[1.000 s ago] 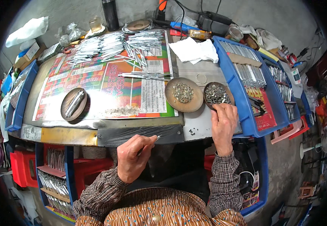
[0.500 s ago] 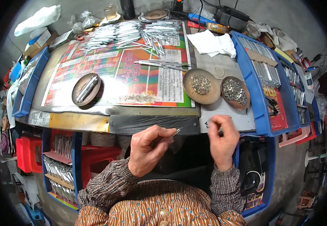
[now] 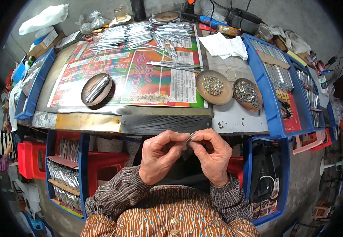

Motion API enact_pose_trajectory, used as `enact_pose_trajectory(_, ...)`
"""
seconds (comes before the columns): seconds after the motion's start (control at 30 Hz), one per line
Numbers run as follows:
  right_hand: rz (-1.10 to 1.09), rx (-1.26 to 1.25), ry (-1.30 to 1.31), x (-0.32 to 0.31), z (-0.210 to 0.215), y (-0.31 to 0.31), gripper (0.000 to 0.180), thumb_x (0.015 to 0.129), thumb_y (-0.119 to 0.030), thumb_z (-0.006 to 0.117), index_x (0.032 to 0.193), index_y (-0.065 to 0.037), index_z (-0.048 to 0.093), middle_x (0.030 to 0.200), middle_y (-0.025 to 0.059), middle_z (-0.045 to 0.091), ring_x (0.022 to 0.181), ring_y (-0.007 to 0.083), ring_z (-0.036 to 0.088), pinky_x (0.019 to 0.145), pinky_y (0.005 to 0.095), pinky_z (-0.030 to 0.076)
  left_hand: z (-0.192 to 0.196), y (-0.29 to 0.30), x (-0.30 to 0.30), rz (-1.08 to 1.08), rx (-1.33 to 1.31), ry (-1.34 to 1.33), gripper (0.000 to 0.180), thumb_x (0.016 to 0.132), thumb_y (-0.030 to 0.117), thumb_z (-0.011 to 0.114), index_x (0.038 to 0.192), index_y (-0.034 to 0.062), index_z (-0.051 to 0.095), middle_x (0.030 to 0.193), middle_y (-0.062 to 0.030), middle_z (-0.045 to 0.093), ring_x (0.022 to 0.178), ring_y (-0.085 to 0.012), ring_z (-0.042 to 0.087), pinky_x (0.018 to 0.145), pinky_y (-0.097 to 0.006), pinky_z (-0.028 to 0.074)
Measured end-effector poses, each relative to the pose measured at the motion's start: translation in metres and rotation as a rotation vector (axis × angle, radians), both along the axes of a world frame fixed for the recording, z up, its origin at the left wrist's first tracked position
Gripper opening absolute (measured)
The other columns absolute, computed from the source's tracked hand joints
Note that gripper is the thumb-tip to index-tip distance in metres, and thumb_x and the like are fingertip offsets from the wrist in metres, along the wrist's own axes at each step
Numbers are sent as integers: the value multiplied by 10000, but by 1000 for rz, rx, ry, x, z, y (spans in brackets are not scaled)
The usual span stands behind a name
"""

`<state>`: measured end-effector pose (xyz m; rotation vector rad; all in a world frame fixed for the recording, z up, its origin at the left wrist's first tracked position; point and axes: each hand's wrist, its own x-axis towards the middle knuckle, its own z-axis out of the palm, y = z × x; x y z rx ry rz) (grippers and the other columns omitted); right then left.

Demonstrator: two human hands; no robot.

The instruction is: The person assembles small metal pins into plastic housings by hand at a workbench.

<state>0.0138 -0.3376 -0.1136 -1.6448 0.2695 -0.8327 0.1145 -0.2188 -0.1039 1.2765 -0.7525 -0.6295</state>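
In front of the table's near edge, my left hand (image 3: pixel 163 156) is closed in a pinch on a slim silver metal piece (image 3: pixel 190 136), most of it hidden by the fingers. My right hand (image 3: pixel 213 153) meets it fingertip to fingertip at the tip of that piece. Its thumb and forefinger are pressed together, and whatever they pinch is too small to make out. Beyond the hands, a brown bowl (image 3: pixel 203 96) carries small brass-and-silver parts (image 3: pixel 213 85). Right of it, a second brown bowl (image 3: pixel 239 103) is heaped with small silver parts (image 3: pixel 247 93).
Another brown bowl (image 3: pixel 85 96) at left bears long silver pieces. Several bundles of silver strips (image 3: pixel 140 35) lie along the back of the table. Blue crates (image 3: pixel 258 75) stand at right, with another blue crate (image 3: pixel 33 94) at left. A white cloth (image 3: pixel 223 45) lies near the back.
My right hand has moved left from the table's edge to meet my left hand at the slim metal piece. The view has shifted slightly.
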Motion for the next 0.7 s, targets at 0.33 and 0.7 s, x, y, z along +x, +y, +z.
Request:
enact_pose_trajectory(0.33, 12, -32, -20, -1, 2, 3, 126, 815, 51, 673, 910, 3, 606, 867, 46, 620, 786, 101, 588, 698, 229, 485, -2, 5, -2, -15, -17, 5, 231, 875, -91, 551, 1078, -22, 635, 813, -29, 618, 584, -19, 470, 479, -175, 369)
enact_pose_trajectory(0.7, 17, 130, -13, -1, 1, 4, 188, 813, -8, 715, 944, 3, 580, 856, 38, 620, 778, 88, 613, 686, 226, 514, 1, 9, -3, -47, -5, 198, 180, 898, -44, 574, 1063, -9, 639, 803, -32, 621, 566, -22, 466, 453, -176, 355)
